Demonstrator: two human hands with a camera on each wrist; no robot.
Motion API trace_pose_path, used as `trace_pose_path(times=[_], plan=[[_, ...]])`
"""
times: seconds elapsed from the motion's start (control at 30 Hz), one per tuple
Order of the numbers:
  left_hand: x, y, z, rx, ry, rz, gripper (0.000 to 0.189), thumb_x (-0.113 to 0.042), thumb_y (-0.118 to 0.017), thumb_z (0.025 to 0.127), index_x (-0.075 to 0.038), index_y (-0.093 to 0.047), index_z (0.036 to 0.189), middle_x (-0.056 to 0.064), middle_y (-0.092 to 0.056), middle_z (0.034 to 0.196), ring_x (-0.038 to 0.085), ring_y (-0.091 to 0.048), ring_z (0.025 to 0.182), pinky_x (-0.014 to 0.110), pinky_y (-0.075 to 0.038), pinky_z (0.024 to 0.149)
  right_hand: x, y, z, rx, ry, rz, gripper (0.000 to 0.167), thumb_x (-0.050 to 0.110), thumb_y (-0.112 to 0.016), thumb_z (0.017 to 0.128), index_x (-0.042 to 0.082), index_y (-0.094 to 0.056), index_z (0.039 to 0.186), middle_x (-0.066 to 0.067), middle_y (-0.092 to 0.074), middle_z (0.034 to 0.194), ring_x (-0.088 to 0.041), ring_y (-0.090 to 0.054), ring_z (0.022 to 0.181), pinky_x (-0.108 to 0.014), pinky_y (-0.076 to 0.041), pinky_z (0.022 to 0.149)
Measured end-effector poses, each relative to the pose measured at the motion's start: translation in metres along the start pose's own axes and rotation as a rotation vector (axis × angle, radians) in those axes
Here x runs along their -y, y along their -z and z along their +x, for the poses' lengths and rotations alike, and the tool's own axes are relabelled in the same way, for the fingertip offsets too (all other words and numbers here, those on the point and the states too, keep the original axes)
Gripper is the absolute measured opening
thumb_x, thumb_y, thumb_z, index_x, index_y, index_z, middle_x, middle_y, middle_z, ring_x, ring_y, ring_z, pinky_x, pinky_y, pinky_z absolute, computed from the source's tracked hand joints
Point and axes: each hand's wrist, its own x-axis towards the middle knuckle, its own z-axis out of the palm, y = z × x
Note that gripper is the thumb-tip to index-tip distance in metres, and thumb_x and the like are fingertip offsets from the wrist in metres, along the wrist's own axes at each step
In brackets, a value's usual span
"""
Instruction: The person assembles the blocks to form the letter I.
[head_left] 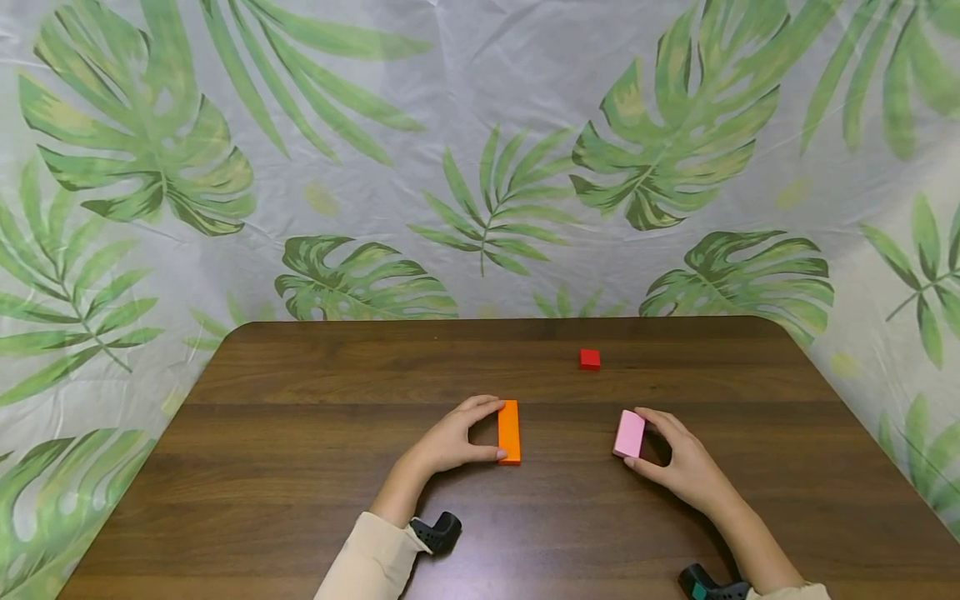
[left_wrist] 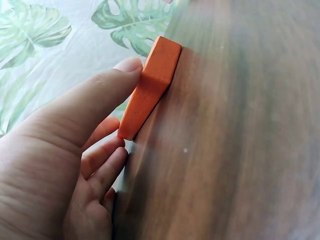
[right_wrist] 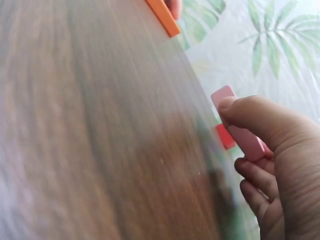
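An orange rectangular block (head_left: 509, 433) lies lengthwise on the table, and my left hand (head_left: 453, 435) pinches it by its two ends between thumb and fingers. In the left wrist view the thumb presses on one end of the orange block (left_wrist: 155, 75), with fingertips at the other. To the right, my right hand (head_left: 682, 462) holds a pink rectangular block (head_left: 629, 434) by its ends, slightly tilted in the head view. The right wrist view shows the thumb on the near end of the pink block (right_wrist: 245, 137) and fingers behind its far end.
A small red square block (head_left: 589, 359) sits near the back edge of the brown wooden table (head_left: 315, 375), beyond both hands. Behind the table hangs a leaf-patterned cloth (head_left: 510, 83). Each wrist wears a black camera band, as on the left wrist (head_left: 438, 533).
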Motion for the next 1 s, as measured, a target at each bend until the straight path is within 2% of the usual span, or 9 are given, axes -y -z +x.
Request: trace_pose_path(times=[0.17,0.43,1.0], plan=[[0.0,0.0,0.0,-0.006,-0.001,-0.002,0.068,-0.032,-0.074,0.073,-0.009,-0.046,0.132,0.004,-0.039,0.134,0.018,-0.035,0.123,0.036,-0.029,0.1,0.006,-0.001,0.001,-0.012,0.029,0.004,0.071,0.028,-0.075,0.073,0.003,-0.042,0.131,-0.013,-0.045,0.125,-0.038,-0.042,0.114,-0.057,-0.036,0.086],[-0.001,0.0,-0.001,-0.009,0.008,-0.004,0.069,-0.033,-0.074,0.073,-0.01,-0.046,0.131,0.004,-0.04,0.134,0.019,-0.036,0.123,0.037,-0.029,0.1,0.018,-0.004,0.003,-0.043,0.085,-0.003,0.072,0.027,-0.078,0.07,0.004,-0.045,0.129,-0.009,-0.048,0.122,-0.032,-0.046,0.111,-0.054,-0.038,0.084],[0.001,-0.001,0.0,-0.02,0.009,-0.003,0.068,-0.034,-0.074,0.073,-0.011,-0.047,0.132,0.003,-0.04,0.133,0.017,-0.037,0.122,0.035,-0.029,0.1,0.042,-0.019,0.009,-0.026,0.149,0.018,0.074,0.032,-0.078,0.068,0.006,-0.046,0.129,-0.002,-0.048,0.123,-0.023,-0.046,0.112,-0.048,-0.04,0.086]])
